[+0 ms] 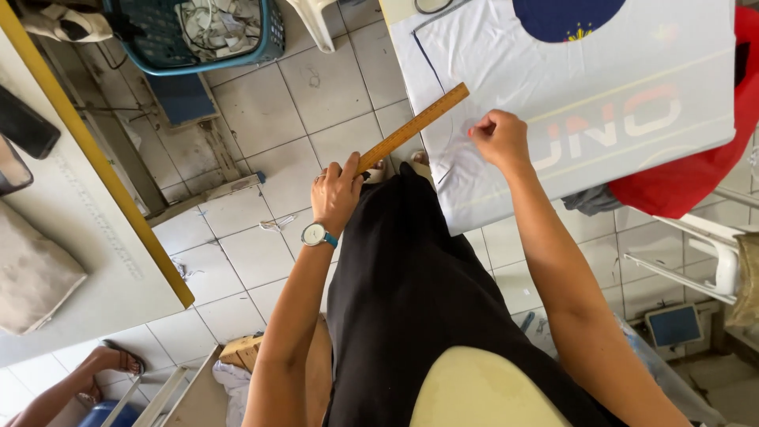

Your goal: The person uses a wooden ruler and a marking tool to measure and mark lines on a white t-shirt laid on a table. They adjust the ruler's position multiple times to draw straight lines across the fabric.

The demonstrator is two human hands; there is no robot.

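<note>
Left hand [336,194] gripping ruler [413,128] low end, long axis running up-right onto white cloth [585,87]; right hand [498,138] nearer cloth, fist closed, contents unclear, resting on cloth just past ruler tip

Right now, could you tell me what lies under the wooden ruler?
Under the far half of the wooden ruler lies white fabric; its near end is over floor tiles. Whatever supports the fabric is covered.

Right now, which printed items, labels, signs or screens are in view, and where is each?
White printed cloth: on the table, top right, under the right hand; dark blue circle, faint red and white lettering.
Dark flat device: left edge, possibly a screen; cannot tell.
Small blue panel: floor, lower right; unclear.
</note>
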